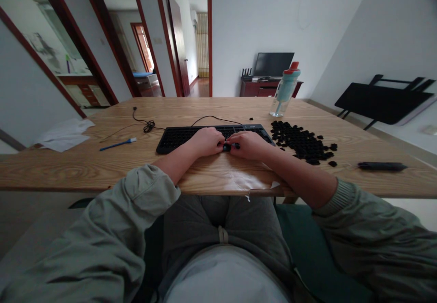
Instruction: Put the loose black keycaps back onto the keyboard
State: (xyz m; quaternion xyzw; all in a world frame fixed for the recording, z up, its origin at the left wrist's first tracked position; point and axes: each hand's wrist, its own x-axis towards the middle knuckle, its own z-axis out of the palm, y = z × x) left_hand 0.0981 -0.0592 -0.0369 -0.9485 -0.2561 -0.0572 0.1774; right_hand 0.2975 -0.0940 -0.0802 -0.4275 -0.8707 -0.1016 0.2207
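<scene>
Both hands work close together over the front edge of a black computer keyboard [180, 136]. The left hand [208, 142] has its fingers curled inward, fingertips at the left end of a small black piece [226, 147]; whether it grips or only steadies that piece cannot be told. The right hand [248, 145] is likewise curled, its thumb and fingers pinching the piece from the other side.

A pale mark at the keyboard's upper right corner is too small to read.

The keyboard lies near the front edge of the wooden table [75, 168], wood grain showing between the two. Loose black keycaps [300, 141] crowd just beside its right end, with a clear water bottle [284, 92] behind them and a dark pen-like tool [381, 166] farther right. To the left, a coiled black cable [149, 126] and a blue-handled brush [118, 144] lie apart from the left hand; white paper [64, 134] rests at the table's left edge.
</scene>
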